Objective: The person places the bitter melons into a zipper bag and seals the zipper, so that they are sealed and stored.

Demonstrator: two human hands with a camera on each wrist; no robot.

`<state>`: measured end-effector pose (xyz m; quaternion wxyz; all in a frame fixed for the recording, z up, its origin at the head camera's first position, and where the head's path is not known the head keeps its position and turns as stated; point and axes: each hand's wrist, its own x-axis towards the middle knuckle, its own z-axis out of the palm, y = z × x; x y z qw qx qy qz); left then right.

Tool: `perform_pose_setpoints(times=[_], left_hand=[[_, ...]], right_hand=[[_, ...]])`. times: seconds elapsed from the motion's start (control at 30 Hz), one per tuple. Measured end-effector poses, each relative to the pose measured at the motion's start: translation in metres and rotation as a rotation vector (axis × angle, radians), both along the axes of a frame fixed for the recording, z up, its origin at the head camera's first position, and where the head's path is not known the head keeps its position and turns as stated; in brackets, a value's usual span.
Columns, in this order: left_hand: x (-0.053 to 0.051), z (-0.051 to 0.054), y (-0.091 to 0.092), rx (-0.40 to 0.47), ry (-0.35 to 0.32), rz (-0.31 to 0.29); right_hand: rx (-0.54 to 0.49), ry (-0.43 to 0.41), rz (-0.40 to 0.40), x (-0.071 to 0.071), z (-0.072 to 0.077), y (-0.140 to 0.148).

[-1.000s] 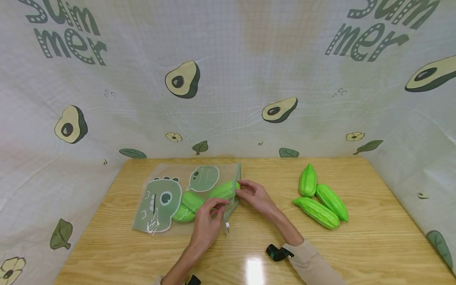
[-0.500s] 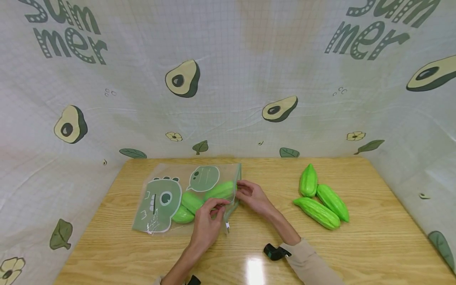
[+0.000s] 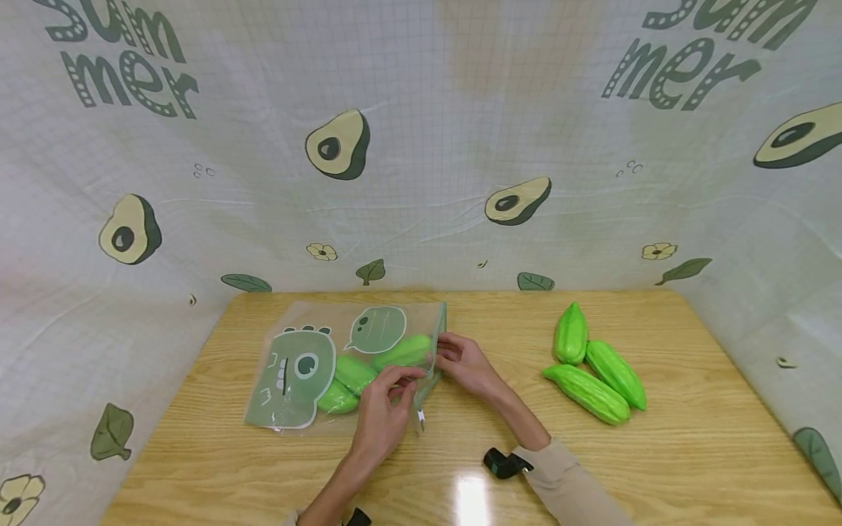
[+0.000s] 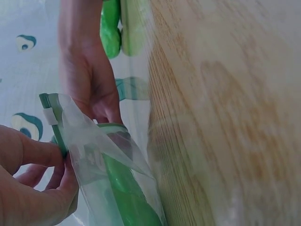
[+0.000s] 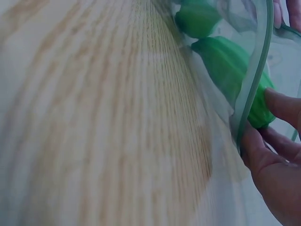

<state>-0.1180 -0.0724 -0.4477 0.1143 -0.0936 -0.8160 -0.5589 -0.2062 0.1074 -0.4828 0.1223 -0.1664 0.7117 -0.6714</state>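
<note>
A clear zip bag (image 3: 375, 329) with a green monster print lies on its side, its mouth facing right. Through the film I make out three green bitter melons (image 3: 404, 352). My left hand (image 3: 384, 413) pinches the near edge of the mouth; in the left wrist view, its fingers are on the green zip strip (image 4: 57, 127), below the white slider (image 4: 49, 116). At the opening, my right hand (image 3: 470, 369) holds the end of the uppermost bitter melon (image 5: 230, 66), thumb on its tip and fingers beneath, beside the bag's rim. Most of that melon is inside.
Three more bitter melons (image 3: 588, 394) lie grouped on the wooden table (image 3: 697, 453) to the right. A pale avocado-print cloth (image 3: 421, 146) hangs behind the table and along both sides.
The uppermost bitter melon has slid left, deeper into the bag, with my right hand following slightly. The lower melons have shifted a little. My left hand stays on the bag's edge.
</note>
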Motion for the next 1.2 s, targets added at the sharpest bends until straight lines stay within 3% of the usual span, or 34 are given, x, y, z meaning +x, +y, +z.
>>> perform_pose_setpoints(times=[0.73,1.03,1.2], left_hand=[[0.001,0.001,-0.001,0.011,0.011,-0.011],[0.0,0.001,-0.001,0.009,0.006,-0.015],[0.0,0.0,-0.002,0.016,0.011,-0.019]], right_hand=[[0.073,0.074,-0.017,-0.005,-0.001,-0.012],[0.068,0.058,-0.008,-0.006,0.001,-0.017],[0.115,0.044,-0.034,-0.007,0.003,-0.019]])
